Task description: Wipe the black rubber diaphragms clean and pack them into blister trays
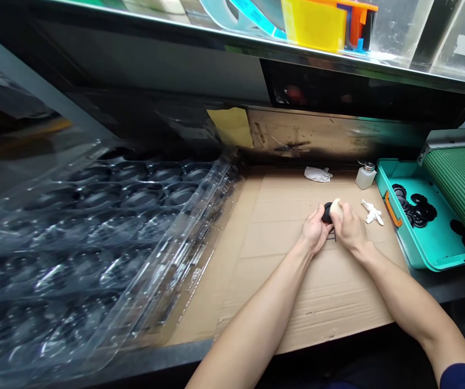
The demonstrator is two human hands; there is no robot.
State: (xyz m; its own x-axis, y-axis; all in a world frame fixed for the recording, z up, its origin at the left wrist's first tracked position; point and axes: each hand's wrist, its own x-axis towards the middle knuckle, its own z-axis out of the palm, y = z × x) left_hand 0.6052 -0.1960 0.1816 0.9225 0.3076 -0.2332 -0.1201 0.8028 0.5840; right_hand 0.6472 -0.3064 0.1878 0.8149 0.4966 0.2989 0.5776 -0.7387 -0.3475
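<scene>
Over the cardboard sheet, my two hands meet. My left hand is closed on a small round black part, gripping it at its edge. Against the same part my right hand presses a pale, cream-coloured piece; its kind is too small and partly covered to make out. The right fingers are closed around this piece. To the right of my right hand lies a crumpled white cloth or tissue.
Stacked clear plastic trays with round black parts fill the left side. On the right stand a teal bin holding several black parts and a green conveyor belt. A small dispenser bottle and a white wad are behind.
</scene>
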